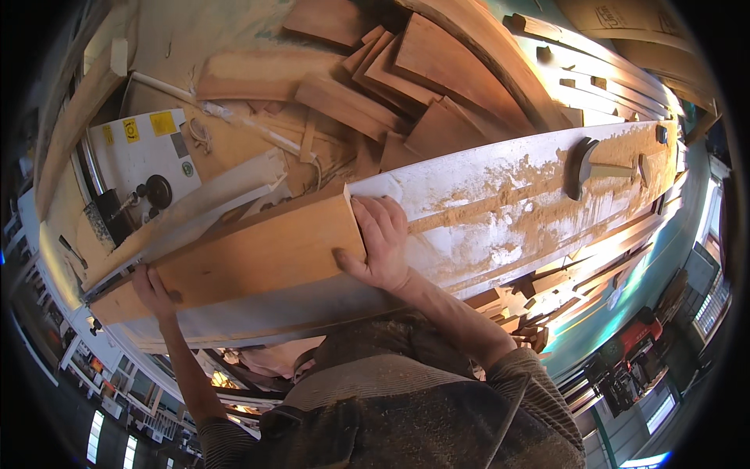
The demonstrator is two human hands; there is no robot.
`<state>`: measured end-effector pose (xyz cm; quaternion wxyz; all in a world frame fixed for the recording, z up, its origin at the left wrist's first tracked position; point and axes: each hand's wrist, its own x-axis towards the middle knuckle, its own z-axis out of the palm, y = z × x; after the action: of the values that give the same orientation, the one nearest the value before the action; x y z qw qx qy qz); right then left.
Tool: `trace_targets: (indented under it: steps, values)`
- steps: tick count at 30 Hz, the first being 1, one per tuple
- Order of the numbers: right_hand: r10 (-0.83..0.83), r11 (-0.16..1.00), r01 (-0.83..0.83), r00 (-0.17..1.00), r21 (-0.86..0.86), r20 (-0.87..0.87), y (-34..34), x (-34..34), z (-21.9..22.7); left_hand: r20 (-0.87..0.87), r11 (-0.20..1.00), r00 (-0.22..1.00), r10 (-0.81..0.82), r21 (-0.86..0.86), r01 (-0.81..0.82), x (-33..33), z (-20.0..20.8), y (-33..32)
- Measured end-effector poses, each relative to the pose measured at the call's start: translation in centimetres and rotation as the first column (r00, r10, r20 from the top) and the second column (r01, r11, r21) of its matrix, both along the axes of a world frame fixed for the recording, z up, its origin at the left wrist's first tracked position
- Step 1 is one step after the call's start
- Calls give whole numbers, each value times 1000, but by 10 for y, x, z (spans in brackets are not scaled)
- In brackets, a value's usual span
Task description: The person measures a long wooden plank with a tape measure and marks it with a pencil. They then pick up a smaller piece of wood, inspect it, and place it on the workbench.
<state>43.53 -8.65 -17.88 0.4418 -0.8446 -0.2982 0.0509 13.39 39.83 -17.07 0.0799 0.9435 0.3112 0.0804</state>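
Observation:
A wide, smooth wooden board (258,254) rests on a long pale metal machine bed (461,195) streaked with sawdust. My right hand (381,238) is wrapped over the board's right end, its fingers bent over the end and the thumb on the near part. At the left, my left hand (152,291) lies on the board near its left end, fingers over the surface and its underside hidden. Both hands touch the same board. Farther right on the bed lies a tool with a dark curved end and a pale shaft (609,170).
Beyond the bed, loose reddish boards (461,66) lie in an untidy pile. A white machine housing (148,152) with a black round knob stands at the left. Wood offcuts (547,293) lie below the bed at the right, and a red machine (639,334) stands farther off.

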Motion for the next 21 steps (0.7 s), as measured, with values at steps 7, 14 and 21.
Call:
trace_targets:
  steps: [7, 14, 21]
  values:
    - [-59, 997, 59, 998, 53, 0, 0, 2, 2, 8, 999, 1000, -20, -34, 20, 14, 7, -10]
    - [-59, 996, 58, 998, 66, 16, 0, 2, 4, 54, 997, 996, -71, 17, 71, 13, 7, -14]
    - [-17, 1000, 15, 997, 27, 80, 2, -8, -3, -41, 945, 998, 37, 327, -21, 8, -1, -33]
